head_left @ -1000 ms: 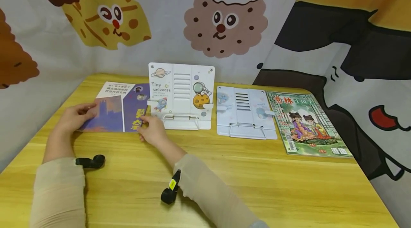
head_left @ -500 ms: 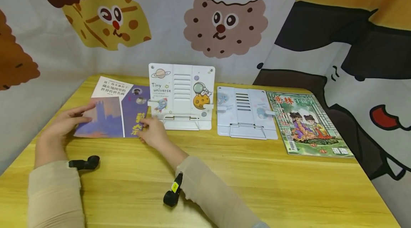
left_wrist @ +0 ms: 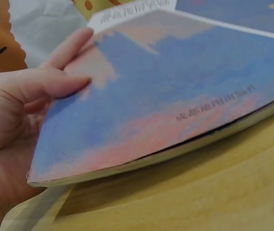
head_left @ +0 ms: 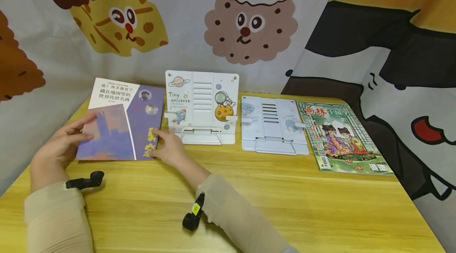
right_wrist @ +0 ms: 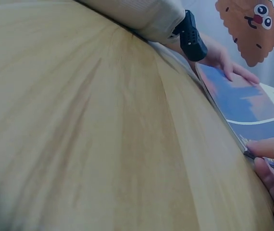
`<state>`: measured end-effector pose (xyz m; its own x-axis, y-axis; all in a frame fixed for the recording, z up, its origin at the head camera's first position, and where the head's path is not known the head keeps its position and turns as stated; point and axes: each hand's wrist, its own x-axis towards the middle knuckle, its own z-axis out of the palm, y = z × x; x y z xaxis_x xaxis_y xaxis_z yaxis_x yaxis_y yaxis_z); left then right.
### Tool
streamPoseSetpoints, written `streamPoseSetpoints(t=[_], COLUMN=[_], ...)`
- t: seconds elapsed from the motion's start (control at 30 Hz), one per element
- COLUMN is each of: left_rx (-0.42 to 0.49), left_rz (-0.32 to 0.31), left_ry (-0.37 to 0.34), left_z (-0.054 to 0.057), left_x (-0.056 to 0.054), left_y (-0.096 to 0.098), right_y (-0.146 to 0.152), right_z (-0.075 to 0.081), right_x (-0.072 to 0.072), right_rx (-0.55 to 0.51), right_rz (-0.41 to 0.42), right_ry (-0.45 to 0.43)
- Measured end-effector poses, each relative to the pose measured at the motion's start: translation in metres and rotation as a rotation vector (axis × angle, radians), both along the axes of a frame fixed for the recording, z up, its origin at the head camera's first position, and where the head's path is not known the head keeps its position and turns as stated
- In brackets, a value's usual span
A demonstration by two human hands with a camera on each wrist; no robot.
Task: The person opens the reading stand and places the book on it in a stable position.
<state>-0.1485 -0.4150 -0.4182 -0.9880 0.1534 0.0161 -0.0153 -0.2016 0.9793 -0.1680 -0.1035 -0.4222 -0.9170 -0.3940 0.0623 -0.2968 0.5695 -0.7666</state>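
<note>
A purple, white and blue book (head_left: 110,126) is held by both hands at the left of the table. My left hand (head_left: 58,144) grips its left edge; in the left wrist view the thumb (left_wrist: 65,84) lies on the cover and the fingers reach round behind. At the lower right corner my right hand (head_left: 170,146) pinches the book between thumb and fingers, as the right wrist view also shows. The book's far edge tilts upward, and its page edge shows a little above the wood in the left wrist view.
Right of the book stands a white "Tiny universe" book stand (head_left: 201,106) with a wire ledge. A pale blue stand (head_left: 273,126) is beside it. A green illustrated magazine (head_left: 343,138) lies farther right on the wooden table (head_left: 285,201). A cartoon-printed curtain (head_left: 185,27) hangs behind.
The book has moved left and toward me, its far edge rising so more of the cover faces me. My left hand went left with it; the right hand stayed nearly in place.
</note>
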Motion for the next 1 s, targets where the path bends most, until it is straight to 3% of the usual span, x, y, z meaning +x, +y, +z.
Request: streamPoseSetpoints(t=[0.2,0.33,0.5,0.57,0.63,0.8,1.0], left_rx=[0.011,0.122,0.256,0.267,0.288,0.362,0.382], left_rz=[0.015,-0.010,-0.142,-0.161,-0.147,-0.040,0.042], left_ry=[0.021,0.036,0.183,0.242,0.264,0.311,0.295], left_z=[0.003,0.006,0.013,0.017,0.021,0.036,0.067], left_x=[0.005,0.007,0.003,0.001,0.001,-0.001,-0.004], left_y=[-0.002,-0.002,-0.002,0.000,0.003,0.017,0.038], right_y=[0.000,0.003,0.008,0.010,0.012,0.017,0.033], right_z=[-0.001,0.000,0.007,0.011,0.015,0.030,0.050], right_x=[0.004,0.005,0.006,0.007,0.008,0.008,-0.003], right_rx=[-0.155,-0.263,-0.328,-0.346,-0.363,-0.398,-0.462], right_rz=[0.027,0.008,0.004,0.010,0.017,0.027,0.045], right_ry=[-0.023,0.019,0.130,0.185,0.226,0.335,0.435])
